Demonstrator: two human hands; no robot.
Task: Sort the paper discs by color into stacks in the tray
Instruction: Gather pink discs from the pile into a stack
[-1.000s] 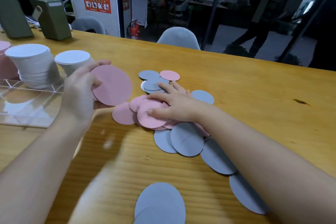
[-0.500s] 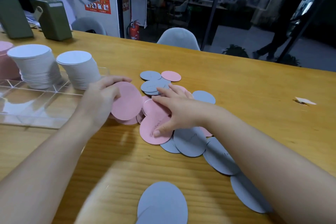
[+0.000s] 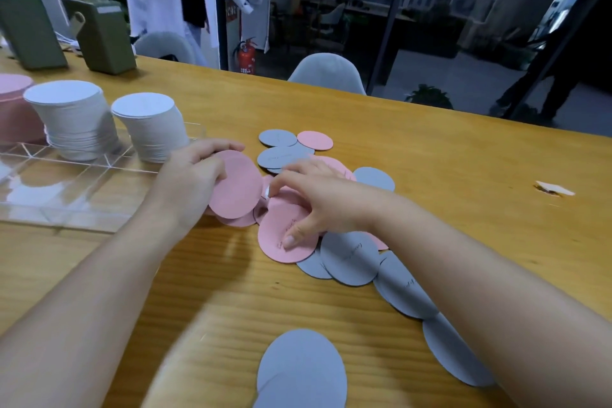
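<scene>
pink stack point(image 3: 11, 106): far left edge, sitting in the tray, only partly in shot.
tray point(image 3: 66, 189): clear plastic with dividers, on the left of the worktop point(image 3: 430, 175). Front cells look bare from here.
white stacks point(image 3: 74, 119): two tall ones side by side in the tray, both leaning a bit.
left hand point(image 3: 192, 182): right beside the tray's near corner, fingers curled round a small bunch of pink discs point(image 3: 236, 189), thumb side hidden so I can't say how many it's got.
right hand point(image 3: 318, 202): fingers spread and bent down on the loose pile, thumb tip pressing a big pink disc point(image 3: 281, 238), fingertips up near the left hand's bunch. Looks like it's pinning or sliding that disc, not really lifting it yet.
loose pile: pink and grey discs point(image 3: 347, 258) overlapping in the middle of the worktop, greys trailing off to the right under the forearm, one grey alone near the front edge, a few small ones at the back.
step: I'd say collecting pinks out of the mix, greys not started.
next move: probably get that big pink one onto the left hand's bunch, square the edges, then carry the lot over to the pink stack. Thin paper, so a nail under the edge would help.
</scene>
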